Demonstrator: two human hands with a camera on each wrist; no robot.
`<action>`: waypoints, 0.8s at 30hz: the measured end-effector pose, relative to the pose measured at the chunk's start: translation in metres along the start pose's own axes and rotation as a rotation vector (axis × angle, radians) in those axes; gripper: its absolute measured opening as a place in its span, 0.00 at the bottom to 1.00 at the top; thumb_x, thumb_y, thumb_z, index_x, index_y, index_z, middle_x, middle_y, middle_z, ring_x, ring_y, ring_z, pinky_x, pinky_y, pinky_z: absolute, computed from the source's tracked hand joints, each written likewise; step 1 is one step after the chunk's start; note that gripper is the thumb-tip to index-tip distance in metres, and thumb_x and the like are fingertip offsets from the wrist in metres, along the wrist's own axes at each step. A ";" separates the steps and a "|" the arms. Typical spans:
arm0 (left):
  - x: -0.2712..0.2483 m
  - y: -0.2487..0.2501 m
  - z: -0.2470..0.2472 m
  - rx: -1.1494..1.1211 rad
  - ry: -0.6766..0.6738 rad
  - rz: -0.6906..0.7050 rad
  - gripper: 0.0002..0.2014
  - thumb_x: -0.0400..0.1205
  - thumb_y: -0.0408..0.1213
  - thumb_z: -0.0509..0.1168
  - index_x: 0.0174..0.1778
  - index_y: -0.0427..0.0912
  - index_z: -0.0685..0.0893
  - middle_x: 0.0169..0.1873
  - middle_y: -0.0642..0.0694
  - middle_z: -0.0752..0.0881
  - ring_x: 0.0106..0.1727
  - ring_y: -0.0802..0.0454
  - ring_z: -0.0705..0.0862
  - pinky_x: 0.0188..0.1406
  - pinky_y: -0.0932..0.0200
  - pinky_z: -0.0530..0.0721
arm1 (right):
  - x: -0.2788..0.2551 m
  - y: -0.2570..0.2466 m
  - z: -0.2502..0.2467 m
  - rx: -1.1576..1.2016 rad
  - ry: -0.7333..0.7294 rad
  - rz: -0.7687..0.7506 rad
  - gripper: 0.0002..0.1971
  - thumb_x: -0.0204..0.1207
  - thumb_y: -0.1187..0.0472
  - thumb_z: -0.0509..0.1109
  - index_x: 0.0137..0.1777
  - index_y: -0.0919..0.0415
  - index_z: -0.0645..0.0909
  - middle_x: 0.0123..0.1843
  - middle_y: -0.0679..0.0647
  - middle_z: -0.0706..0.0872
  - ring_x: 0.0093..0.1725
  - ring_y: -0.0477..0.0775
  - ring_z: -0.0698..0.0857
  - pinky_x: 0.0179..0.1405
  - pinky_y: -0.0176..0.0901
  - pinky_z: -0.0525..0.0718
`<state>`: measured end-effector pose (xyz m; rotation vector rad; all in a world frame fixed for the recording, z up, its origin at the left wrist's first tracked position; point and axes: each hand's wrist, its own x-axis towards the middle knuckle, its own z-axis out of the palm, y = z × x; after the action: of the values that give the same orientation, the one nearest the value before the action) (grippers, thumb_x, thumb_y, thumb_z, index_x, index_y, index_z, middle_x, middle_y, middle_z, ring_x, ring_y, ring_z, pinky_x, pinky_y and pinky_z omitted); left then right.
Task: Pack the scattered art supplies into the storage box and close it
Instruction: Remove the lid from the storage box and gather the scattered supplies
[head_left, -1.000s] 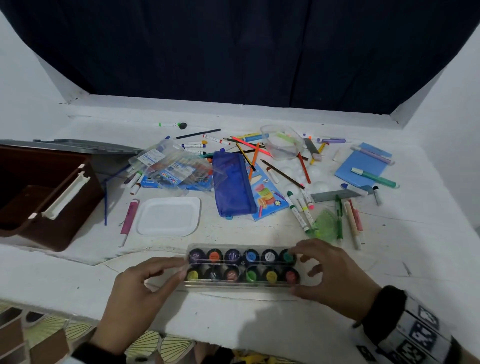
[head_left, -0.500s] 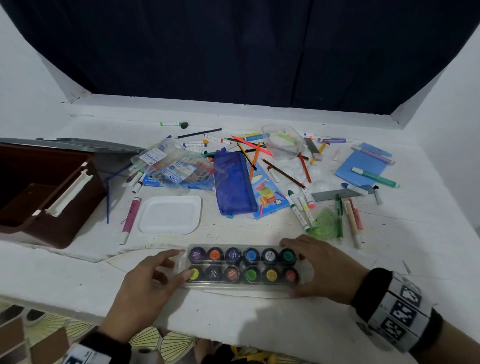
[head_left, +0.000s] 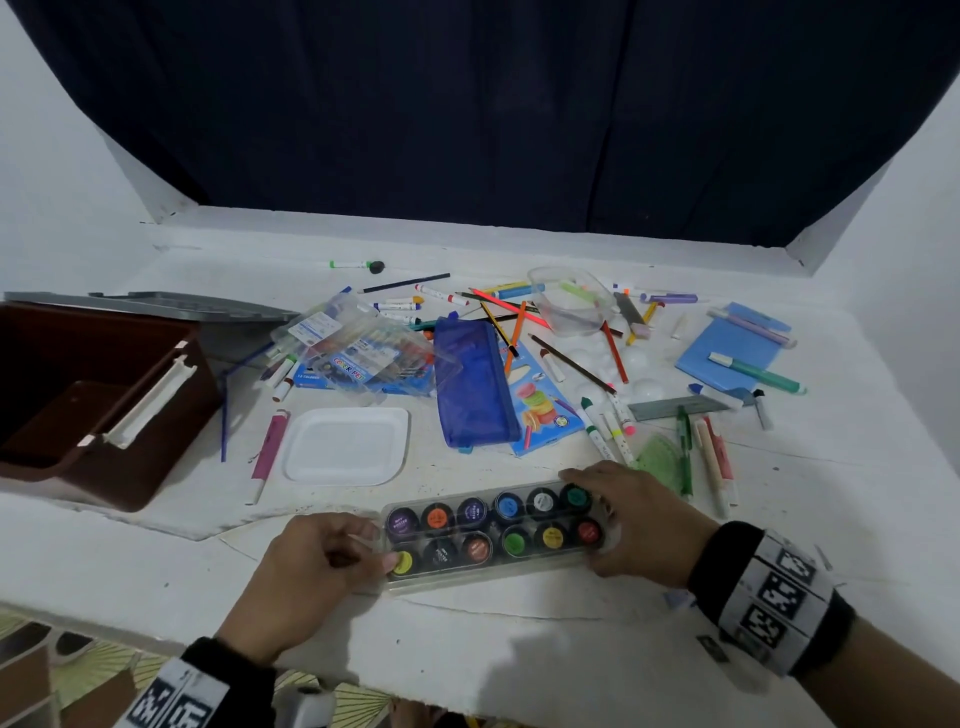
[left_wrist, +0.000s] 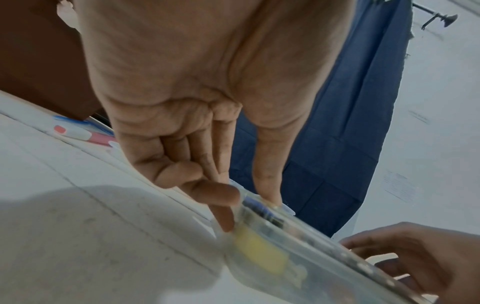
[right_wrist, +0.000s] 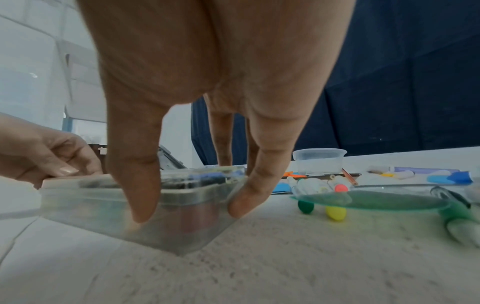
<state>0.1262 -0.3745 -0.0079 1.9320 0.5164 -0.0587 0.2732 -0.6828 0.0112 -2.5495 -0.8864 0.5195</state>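
Observation:
A clear plastic paint set (head_left: 496, 535) with two rows of coloured pots lies at the near edge of the white table (head_left: 519, 665). My left hand (head_left: 363, 553) pinches its left end, thumb on top near the yellow pot. My right hand (head_left: 610, 519) grips its right end, thumb on the near side and fingers over the far corner. The right wrist view shows thumb and fingers (right_wrist: 244, 203) straddling the paint set (right_wrist: 179, 214). The left wrist view shows the left hand (left_wrist: 249, 202) pinching the paint set (left_wrist: 272, 259). The brown storage box (head_left: 83, 395) stands open at the far left.
Loose markers, pencils and a green protractor (head_left: 660, 462) lie just beyond my right hand. A white tray (head_left: 345, 447), a blue pencil case (head_left: 470, 389), marker packs (head_left: 358, 353), a clear tub (head_left: 569, 301) and a blue notepad (head_left: 727, 348) fill the middle. The grey lid (head_left: 156, 304) lies behind the box.
Both hands have closed in on the ends of the paint set. The set has turned slightly, its right end now further from me.

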 end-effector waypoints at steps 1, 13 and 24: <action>-0.001 0.001 0.001 -0.005 0.009 0.009 0.14 0.64 0.42 0.83 0.41 0.43 0.91 0.29 0.43 0.90 0.33 0.53 0.88 0.46 0.57 0.84 | 0.001 0.000 -0.002 0.014 0.013 0.000 0.46 0.59 0.53 0.81 0.80 0.53 0.69 0.65 0.48 0.78 0.62 0.46 0.77 0.65 0.38 0.76; 0.036 0.004 0.006 0.062 0.107 0.078 0.12 0.75 0.41 0.80 0.46 0.65 0.88 0.36 0.50 0.93 0.43 0.47 0.91 0.54 0.46 0.86 | 0.002 0.007 -0.005 0.258 0.108 0.179 0.47 0.59 0.45 0.85 0.78 0.53 0.71 0.62 0.48 0.80 0.55 0.46 0.83 0.60 0.48 0.85; 0.039 0.001 0.004 0.019 0.107 0.046 0.22 0.57 0.64 0.77 0.44 0.61 0.88 0.33 0.48 0.92 0.37 0.47 0.90 0.51 0.44 0.86 | -0.006 0.014 -0.001 0.155 0.147 0.344 0.27 0.63 0.32 0.77 0.52 0.52 0.82 0.36 0.44 0.86 0.35 0.40 0.82 0.32 0.32 0.74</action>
<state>0.1631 -0.3660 -0.0194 1.9722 0.5431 0.0698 0.2762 -0.6966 0.0069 -2.5659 -0.3426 0.4701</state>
